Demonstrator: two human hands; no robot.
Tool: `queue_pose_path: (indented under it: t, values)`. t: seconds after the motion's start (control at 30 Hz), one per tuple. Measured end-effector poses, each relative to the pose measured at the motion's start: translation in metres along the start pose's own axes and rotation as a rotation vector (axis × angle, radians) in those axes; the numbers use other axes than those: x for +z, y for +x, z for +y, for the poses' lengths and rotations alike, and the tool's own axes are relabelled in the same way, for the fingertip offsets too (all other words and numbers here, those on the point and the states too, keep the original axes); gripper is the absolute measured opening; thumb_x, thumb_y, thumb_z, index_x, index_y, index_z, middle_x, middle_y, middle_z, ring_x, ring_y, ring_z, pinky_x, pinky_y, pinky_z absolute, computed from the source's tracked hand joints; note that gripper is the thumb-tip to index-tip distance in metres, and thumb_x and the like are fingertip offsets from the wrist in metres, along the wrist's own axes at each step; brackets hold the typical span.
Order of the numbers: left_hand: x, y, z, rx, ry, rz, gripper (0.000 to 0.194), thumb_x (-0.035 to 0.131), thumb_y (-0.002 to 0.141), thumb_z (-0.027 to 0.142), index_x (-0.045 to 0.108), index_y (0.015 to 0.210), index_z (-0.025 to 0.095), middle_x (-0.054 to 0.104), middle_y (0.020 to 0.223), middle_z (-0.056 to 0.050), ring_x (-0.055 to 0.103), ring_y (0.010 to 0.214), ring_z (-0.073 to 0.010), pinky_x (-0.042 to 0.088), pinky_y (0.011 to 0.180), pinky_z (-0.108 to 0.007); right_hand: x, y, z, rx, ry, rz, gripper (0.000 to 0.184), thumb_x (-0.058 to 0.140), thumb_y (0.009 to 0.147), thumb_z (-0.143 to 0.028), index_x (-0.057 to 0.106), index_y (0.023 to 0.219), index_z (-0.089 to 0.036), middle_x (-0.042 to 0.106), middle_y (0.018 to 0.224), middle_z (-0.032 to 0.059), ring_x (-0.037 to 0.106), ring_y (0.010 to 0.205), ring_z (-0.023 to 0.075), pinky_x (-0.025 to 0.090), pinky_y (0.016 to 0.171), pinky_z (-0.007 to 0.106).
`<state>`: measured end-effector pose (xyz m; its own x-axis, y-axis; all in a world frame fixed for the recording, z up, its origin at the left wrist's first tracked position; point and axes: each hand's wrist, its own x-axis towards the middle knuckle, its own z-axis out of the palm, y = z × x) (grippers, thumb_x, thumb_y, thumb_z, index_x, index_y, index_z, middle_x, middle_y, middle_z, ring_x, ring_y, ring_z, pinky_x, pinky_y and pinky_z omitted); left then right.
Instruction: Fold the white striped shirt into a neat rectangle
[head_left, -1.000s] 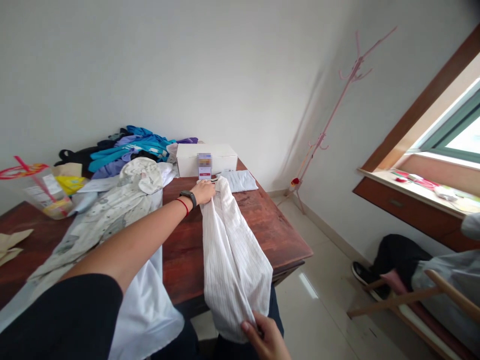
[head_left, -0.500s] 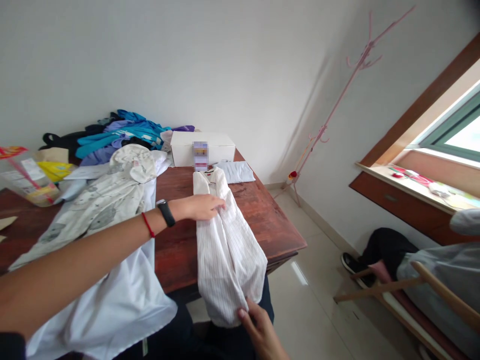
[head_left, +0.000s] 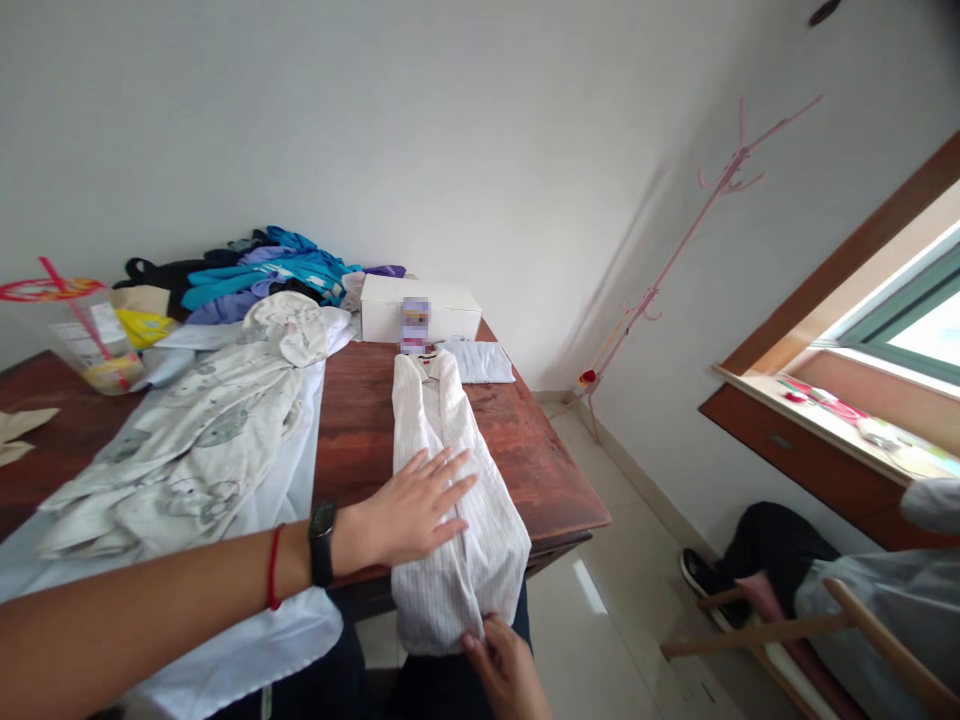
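Note:
A white striped shirt, its sides folded inward, lies lengthwise on the dark red wooden table. Its collar points toward the wall and its lower end hangs over the table's front edge above my lap. My left hand rests flat on the middle of the shirt with fingers spread. At the lower end, my right hand pinches the shirt's hem between thumb and fingers. A folded pale blue garment lies just beyond the collar, to the right.
A white box stands at the wall. To the left are a patterned garment, a heap of clothes and a plastic cup. A pink coat rack leans in the corner. A person sits at the right.
My left hand has come down the shirt toward me, its fingers spreading out flat. My right hand keeps its hold at the hem. The view has tilted slightly.

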<state>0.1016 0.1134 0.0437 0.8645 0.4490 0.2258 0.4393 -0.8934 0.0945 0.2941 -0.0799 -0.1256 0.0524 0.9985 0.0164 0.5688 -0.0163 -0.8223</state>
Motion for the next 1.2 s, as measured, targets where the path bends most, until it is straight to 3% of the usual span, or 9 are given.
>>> queue_pose_path:
  t: [0.07, 0.13, 0.27, 0.4, 0.57, 0.77, 0.97, 1.07, 1.2]
  values:
    - [0.004, -0.008, 0.004, 0.106, -0.068, -0.040, 0.064, 0.054, 0.100, 0.056, 0.043, 0.157, 0.028, 0.030, 0.169, -0.013, 0.027, 0.154, -0.0380, 0.023, 0.123, -0.057, -0.010, -0.002, -0.003, 0.065, 0.003, 0.020, 0.056, 0.052, 0.093, -0.069, 0.059, 0.068, -0.019, 0.056, 0.066, 0.0015, 0.053, 0.061, 0.0165, 0.040, 0.059, 0.026]
    - [0.009, -0.011, 0.003, 0.124, -0.102, -0.056, 0.066, 0.054, 0.100, 0.058, 0.043, 0.157, 0.028, 0.028, 0.169, -0.014, 0.025, 0.155, -0.0391, 0.022, 0.124, -0.058, -0.023, -0.003, -0.006, 0.150, 0.016, 0.174, 0.050, 0.063, 0.086, -0.070, 0.060, 0.075, -0.021, 0.057, 0.067, 0.0009, 0.056, 0.064, 0.0186, 0.045, 0.061, 0.027]
    - [0.017, -0.010, 0.002, 0.073, -0.126, -0.041, 0.064, 0.053, 0.101, 0.056, 0.044, 0.157, 0.027, 0.025, 0.169, -0.016, 0.020, 0.156, -0.0417, 0.019, 0.123, -0.064, -0.040, -0.001, -0.012, 0.228, 0.117, 0.511, 0.066, 0.082, 0.065, -0.070, 0.060, 0.107, -0.023, 0.069, 0.108, 0.0113, 0.065, 0.107, 0.0336, 0.054, 0.086, 0.039]
    - [0.020, -0.010, 0.005, 0.059, -0.133, -0.020, 0.062, 0.056, 0.100, 0.054, 0.047, 0.155, 0.027, 0.027, 0.169, -0.016, 0.022, 0.155, -0.0418, 0.019, 0.122, -0.065, -0.039, 0.010, -0.011, 0.262, 0.448, 0.290, 0.082, 0.083, 0.062, -0.072, 0.062, 0.121, -0.018, 0.073, 0.117, 0.0165, 0.067, 0.112, 0.0384, 0.055, 0.085, 0.043]
    - [0.022, -0.012, 0.003, 0.069, -0.144, 0.018, 0.062, 0.059, 0.099, 0.055, 0.049, 0.154, 0.028, 0.031, 0.167, -0.016, 0.026, 0.154, -0.0419, 0.021, 0.122, -0.065, -0.048, 0.019, -0.010, 0.251, 0.535, -0.014, 0.070, 0.083, 0.061, -0.071, 0.077, 0.097, -0.012, 0.079, 0.094, 0.0163, 0.072, 0.091, 0.0400, 0.056, 0.084, 0.049]
    - [0.006, -0.022, 0.024, 0.008, -0.121, 0.074, 0.056, 0.059, 0.100, 0.043, 0.052, 0.151, 0.022, 0.034, 0.166, -0.017, 0.027, 0.155, -0.0403, 0.027, 0.122, -0.062, -0.060, 0.001, -0.014, 0.432, 0.603, 0.063, 0.074, 0.090, 0.050, -0.068, 0.076, 0.098, -0.014, 0.080, 0.095, 0.0154, 0.073, 0.095, 0.0413, 0.054, 0.091, 0.053]
    - [-0.009, -0.084, 0.042, 0.352, -0.181, 0.006, 0.060, 0.059, 0.089, 0.020, 0.052, 0.149, 0.020, 0.042, 0.163, -0.010, 0.038, 0.151, -0.0277, 0.033, 0.125, -0.045, -0.063, -0.012, -0.028, 0.448, 0.811, 0.157, 0.083, 0.094, 0.048, -0.064, 0.073, 0.111, -0.013, 0.078, 0.102, 0.0179, 0.073, 0.099, 0.0409, 0.055, 0.093, 0.052]
    - [0.004, -0.112, 0.042, 0.389, -0.045, -0.010, 0.069, 0.065, 0.088, 0.023, 0.045, 0.154, 0.024, 0.034, 0.167, -0.009, 0.036, 0.152, -0.0300, 0.034, 0.124, -0.049, -0.064, -0.012, -0.042, 0.467, 0.904, 0.120, 0.081, 0.094, 0.050, -0.060, 0.073, 0.113, -0.014, 0.078, 0.101, 0.0171, 0.074, 0.099, 0.0404, 0.053, 0.095, 0.052]
    - [0.042, -0.119, 0.053, 0.294, 0.143, 0.169, 0.069, 0.063, 0.094, 0.014, 0.043, 0.156, 0.035, 0.041, 0.163, -0.008, 0.046, 0.146, -0.0316, 0.043, 0.117, -0.052, -0.067, -0.012, -0.067, 0.463, 0.977, 0.018, 0.084, 0.089, 0.055, -0.064, 0.073, 0.119, -0.012, 0.078, 0.101, 0.0188, 0.073, 0.101, 0.0432, 0.053, 0.094, 0.055]
